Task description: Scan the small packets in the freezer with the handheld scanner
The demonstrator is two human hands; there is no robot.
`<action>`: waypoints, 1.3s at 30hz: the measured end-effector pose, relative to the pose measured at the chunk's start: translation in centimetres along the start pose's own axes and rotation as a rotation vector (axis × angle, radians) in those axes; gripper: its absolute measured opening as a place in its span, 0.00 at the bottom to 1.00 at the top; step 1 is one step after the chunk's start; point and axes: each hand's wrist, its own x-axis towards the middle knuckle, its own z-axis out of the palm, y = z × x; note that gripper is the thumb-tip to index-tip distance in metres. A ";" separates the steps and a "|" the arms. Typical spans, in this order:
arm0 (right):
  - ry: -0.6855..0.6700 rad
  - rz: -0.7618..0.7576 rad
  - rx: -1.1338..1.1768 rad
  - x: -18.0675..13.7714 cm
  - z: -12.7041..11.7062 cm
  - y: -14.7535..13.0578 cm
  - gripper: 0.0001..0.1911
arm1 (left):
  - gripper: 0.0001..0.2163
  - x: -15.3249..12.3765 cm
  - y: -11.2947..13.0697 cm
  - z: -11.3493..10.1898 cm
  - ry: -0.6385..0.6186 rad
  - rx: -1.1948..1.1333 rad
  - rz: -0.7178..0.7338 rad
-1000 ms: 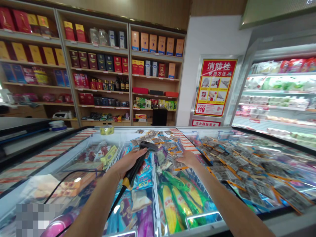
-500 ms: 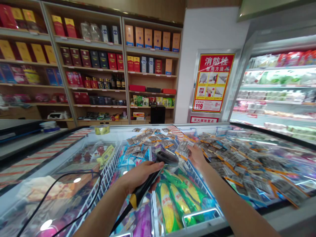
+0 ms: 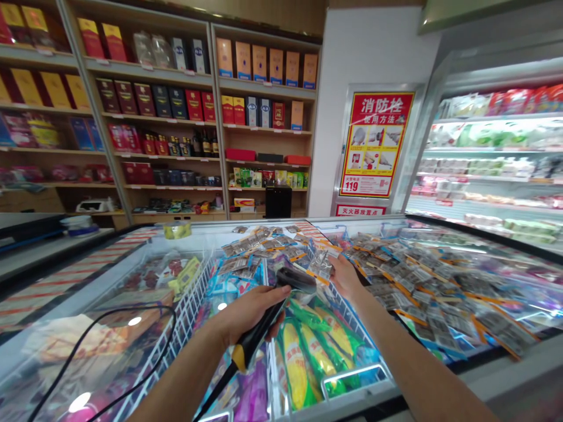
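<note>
My left hand [image 3: 248, 310] grips a black barcode scanner [image 3: 281, 299] with a yellow band and a trailing black cable [image 3: 109, 328]. Its head points at a small clear packet with an orange strip [image 3: 320, 266], which my right hand [image 3: 347, 276] holds up just beyond the scanner. Both hands hover over an open chest freezer [image 3: 347, 404]. Below them lie green and yellow corn-shaped ice cream bars [image 3: 308, 357] in a wire basket.
Many similar small packets [image 3: 440, 281] lie spread over the freezer's glass lid on the right and at the back. Wooden shelves of boxed goods [image 3: 185, 105] fill the far wall. A red fire poster [image 3: 376, 143] and a lit chiller cabinet [image 3: 497, 152] stand right.
My right hand picked a packet off the pile and lifted it in front of the scanner. My left hand swung the scanner rightward toward it. The view shifted slightly.
</note>
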 end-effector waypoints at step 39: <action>0.254 -0.180 -0.216 2.9 -6.9 -5.8 0.07 | 0.20 -0.2 0.8 -0.6 0.137 -0.121 0.040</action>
